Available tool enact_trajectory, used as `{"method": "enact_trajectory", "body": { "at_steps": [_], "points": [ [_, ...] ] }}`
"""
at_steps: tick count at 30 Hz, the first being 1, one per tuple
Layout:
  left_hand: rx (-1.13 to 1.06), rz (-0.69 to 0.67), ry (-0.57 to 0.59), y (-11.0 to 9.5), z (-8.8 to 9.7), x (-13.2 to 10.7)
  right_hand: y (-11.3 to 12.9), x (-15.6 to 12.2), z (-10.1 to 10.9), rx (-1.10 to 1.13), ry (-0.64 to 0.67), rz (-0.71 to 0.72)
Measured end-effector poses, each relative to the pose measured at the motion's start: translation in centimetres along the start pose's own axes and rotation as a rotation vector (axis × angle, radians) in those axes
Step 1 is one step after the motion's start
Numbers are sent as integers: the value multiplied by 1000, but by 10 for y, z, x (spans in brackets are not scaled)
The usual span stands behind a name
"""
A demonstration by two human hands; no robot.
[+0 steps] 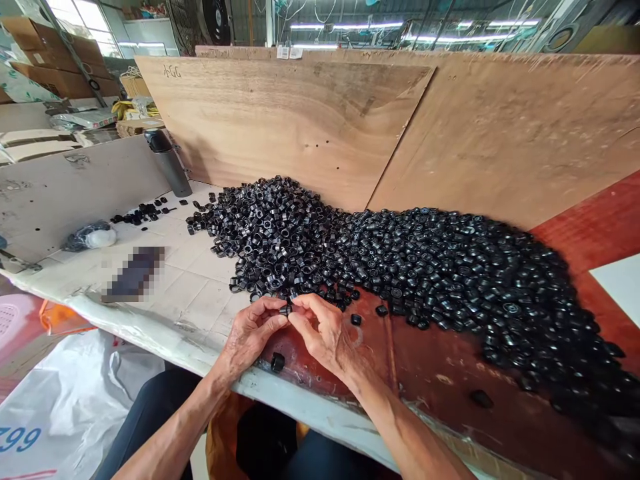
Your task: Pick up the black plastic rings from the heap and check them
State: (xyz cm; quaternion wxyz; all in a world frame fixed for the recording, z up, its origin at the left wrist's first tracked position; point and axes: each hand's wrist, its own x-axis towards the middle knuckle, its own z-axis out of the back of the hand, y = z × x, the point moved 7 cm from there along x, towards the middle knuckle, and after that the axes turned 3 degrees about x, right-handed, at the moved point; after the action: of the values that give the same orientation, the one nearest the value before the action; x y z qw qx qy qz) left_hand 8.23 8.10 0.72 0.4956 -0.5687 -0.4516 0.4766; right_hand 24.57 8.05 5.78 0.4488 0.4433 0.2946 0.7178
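Observation:
My left hand [250, 333] and my right hand [323, 330] meet at the near edge of the table, fingertips pinched together on one small black plastic ring [285, 309]. Just beyond them lies a large heap of the same black plastic rings and caps [400, 260], spreading from the middle of the table to the far right. One loose black cap [277, 362] lies by my left wrist, and another loose cap [355, 319] lies right of my right hand.
Plywood boards [300, 120] stand upright behind the heap. A dark flask [167, 160] stands at the back left, with a small scatter of black parts [143, 213] and a bagged bundle [93, 237] nearby. White sacks [65, 407] lie on the floor at the left.

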Motion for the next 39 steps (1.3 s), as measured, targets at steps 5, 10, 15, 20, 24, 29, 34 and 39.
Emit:
{"method": "enact_trajectory", "body": {
  "at_steps": [5,10,15,20,24,29,34,39],
  "points": [
    [-33,1,33,0,-2,1,-3,0,0,19,-12,-30],
    [-46,-29,53,-2,-3,2,-2,-2,-6,52,25,45],
    [283,-247,-16,-10,5,0,-20,-7,-19,175,38,-285],
    [690,-717,-25,-31,-9,-18,-38,-15,-37,490,81,-639],
    [848,-850,-23,-31,-18,-25,-46,-19,-43,627,119,-734],
    [823,-719,34,-37,-13,-27,-43,-16,-37,440,204,-642],
    [894,-180,163,-19,-2,-13,-40,-6,-13,-27,40,-381],
    [881,-221,-265,-20,14,15,-43,-2,-9,-263,-84,-136]
  ]
}}
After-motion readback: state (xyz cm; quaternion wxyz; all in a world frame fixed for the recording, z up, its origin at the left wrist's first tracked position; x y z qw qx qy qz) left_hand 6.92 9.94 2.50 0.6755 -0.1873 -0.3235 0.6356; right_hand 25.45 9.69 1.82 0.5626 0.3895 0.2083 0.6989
